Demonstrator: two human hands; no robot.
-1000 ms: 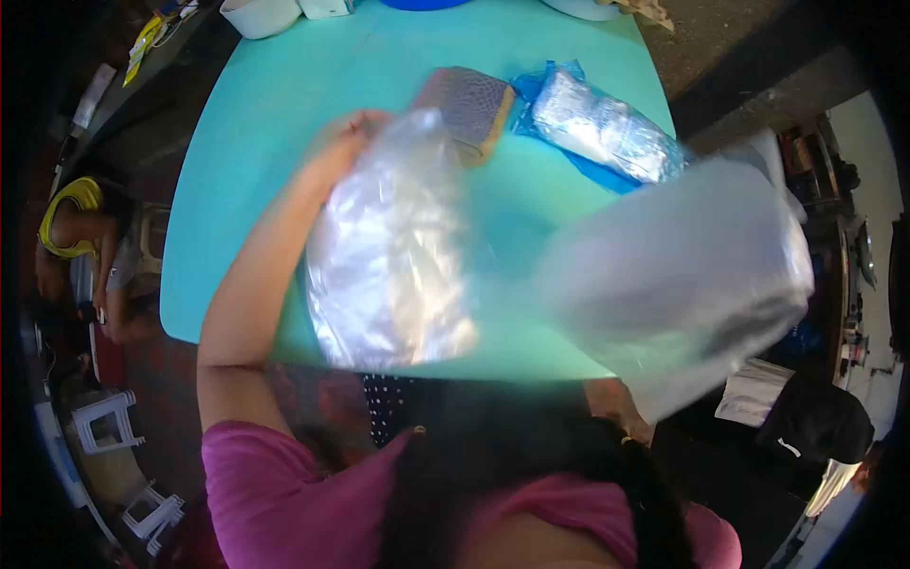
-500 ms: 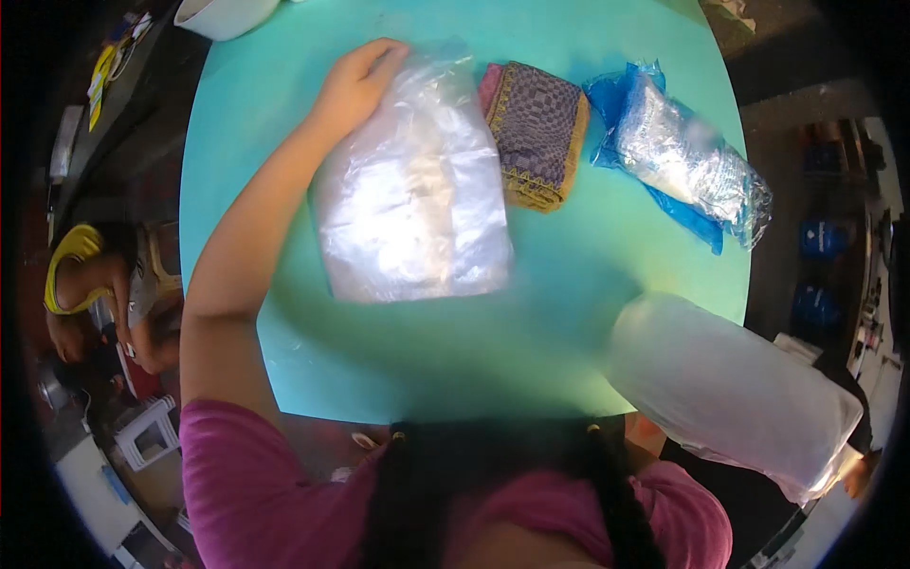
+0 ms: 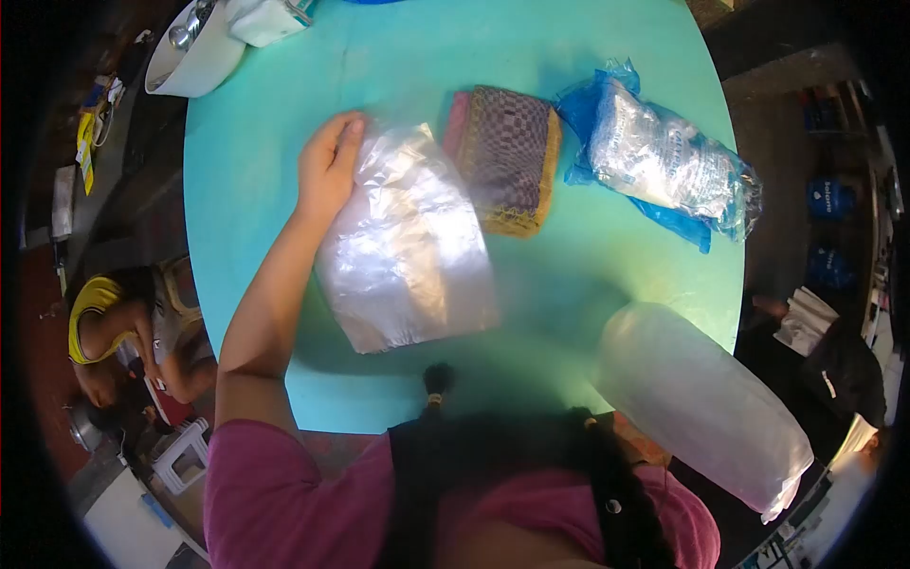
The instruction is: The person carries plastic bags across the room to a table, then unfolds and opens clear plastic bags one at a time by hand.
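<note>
My left hand (image 3: 330,166) grips the upper left edge of a flat stack of clear plastic bags (image 3: 417,256), its fingers closed on the edge. The stack is lifted at the held end, and light glares off its surface. At the lower right, a long, puffed-out translucent plastic bag (image 3: 706,403) hangs across the table edge. No fingers of my right hand show; whether it is behind or inside that bag, I cannot tell. Right beside the stack sits a folded patterned cloth (image 3: 512,156) with a yellow border.
The round-cornered green table (image 3: 275,123) carries a clear and blue plastic package (image 3: 664,156) at the right. A white bowl (image 3: 194,62) with metal utensils and a white packet (image 3: 270,19) stand at the far left. A person in yellow (image 3: 104,322) sits at left, beyond the table.
My left hand and the plastic bag stack have come nearer to me, and the stack has tilted. The puffed bag's far end has drawn inward. The camera view has shifted, showing more of the bowl.
</note>
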